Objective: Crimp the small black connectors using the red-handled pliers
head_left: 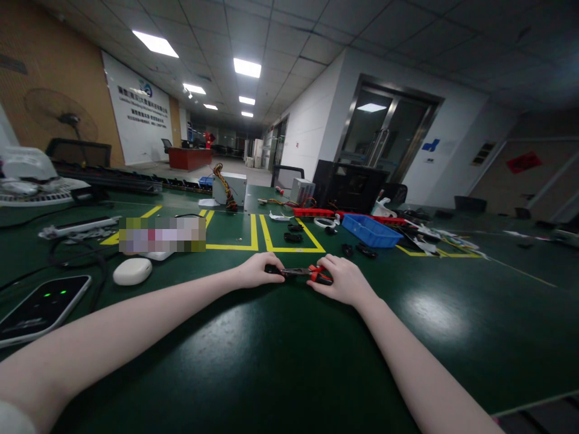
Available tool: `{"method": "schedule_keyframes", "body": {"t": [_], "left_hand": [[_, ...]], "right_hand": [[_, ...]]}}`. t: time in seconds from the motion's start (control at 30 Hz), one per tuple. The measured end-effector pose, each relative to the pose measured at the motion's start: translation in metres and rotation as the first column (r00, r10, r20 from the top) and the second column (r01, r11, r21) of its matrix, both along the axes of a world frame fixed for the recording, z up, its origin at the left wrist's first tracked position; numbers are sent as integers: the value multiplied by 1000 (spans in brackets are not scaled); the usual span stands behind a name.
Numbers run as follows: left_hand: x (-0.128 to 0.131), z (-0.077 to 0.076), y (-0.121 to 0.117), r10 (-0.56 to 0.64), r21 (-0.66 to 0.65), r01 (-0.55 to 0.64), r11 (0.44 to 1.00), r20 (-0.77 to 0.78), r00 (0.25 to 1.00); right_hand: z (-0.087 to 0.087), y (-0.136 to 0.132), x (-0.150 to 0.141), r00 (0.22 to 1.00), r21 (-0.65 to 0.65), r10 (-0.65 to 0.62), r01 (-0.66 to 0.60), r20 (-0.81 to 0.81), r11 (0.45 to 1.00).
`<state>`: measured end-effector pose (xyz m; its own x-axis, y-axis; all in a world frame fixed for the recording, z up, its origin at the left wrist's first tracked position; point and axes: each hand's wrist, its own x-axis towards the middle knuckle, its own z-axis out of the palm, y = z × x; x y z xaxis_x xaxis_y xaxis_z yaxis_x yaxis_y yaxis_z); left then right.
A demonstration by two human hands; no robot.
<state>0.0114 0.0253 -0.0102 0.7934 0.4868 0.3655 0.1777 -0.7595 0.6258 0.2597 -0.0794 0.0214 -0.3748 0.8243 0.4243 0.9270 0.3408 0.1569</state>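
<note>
So, closest to the edge, a bare stretch of green tabletop [271,367] can be seen, with ceiling light mirrored in it. Off to the left, a phone-like device [43,307] with two green marks on its dark screen has been laid flat, and a rounded white case [132,272] is parked just beyond it. Around the middle, two hands are held up near each other but not touching. A small black piece [272,269] is pinched in the left hand [256,270], while the pliers [319,275], red and black at the handles, are gripped by the right hand [342,279]. The jaws are pointed left, right up at the black piece; whether it's actually clamped by them can't be told.

A bit further back, a pixelated patch is seen over some pale item [165,235] on the left, and yellow tape [228,247] is stuck down in box outlines. Small black bundles [293,237] are left inside one outline, and a blue bin [371,231] is placed to the right. Behind that, red strips [316,213] are lined up, then a metal box [233,188] with bunched wires and a big black case [346,188]. Way back, a red desk [190,158] can be spotted.
</note>
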Motion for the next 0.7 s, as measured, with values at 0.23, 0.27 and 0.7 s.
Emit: {"method": "schedule_keyframes", "body": {"t": [0.23, 0.27, 0.7], "left_hand": [[0, 0, 0, -1, -12, 1, 1000, 16, 1000], [0, 0, 0, -13, -11, 13, 1000, 23, 1000], [1, -1, 0, -6, -4, 6, 1000, 25, 1000]], "right_hand": [[5, -2, 7, 1000, 54, -23, 23, -2, 998], [5, -2, 9, 1000, 56, -26, 26, -3, 998], [5, -2, 7, 1000, 39, 1, -1, -5, 999]]}}
